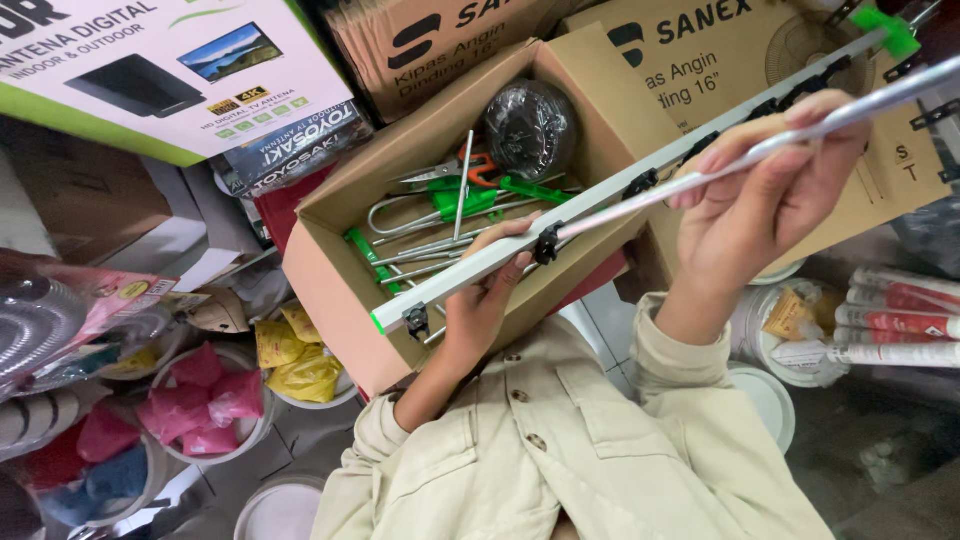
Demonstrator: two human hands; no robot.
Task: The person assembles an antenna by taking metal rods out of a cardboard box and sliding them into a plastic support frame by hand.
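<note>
Stacked cardboard cartons and tubs of coloured packets crowd the floor of this cluttered shop. The left hand [487, 290] grips the underside of a long white antenna boom [600, 195], fingers curled round it near a black clip. The right hand [775, 190], up and well apart, pinches a thin metal rod [740, 158] lying along the boom. Just beyond the left hand, an open box [600, 80] holds loose rods and green parts.

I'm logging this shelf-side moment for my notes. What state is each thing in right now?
White bar: lifted, tilted, black clips attached.
Thin metal rod: pinched in right hand, one end at a clip.
Left hand: grips the bar's lower end.
Cardboard box: open, holding metal parts.
</note>
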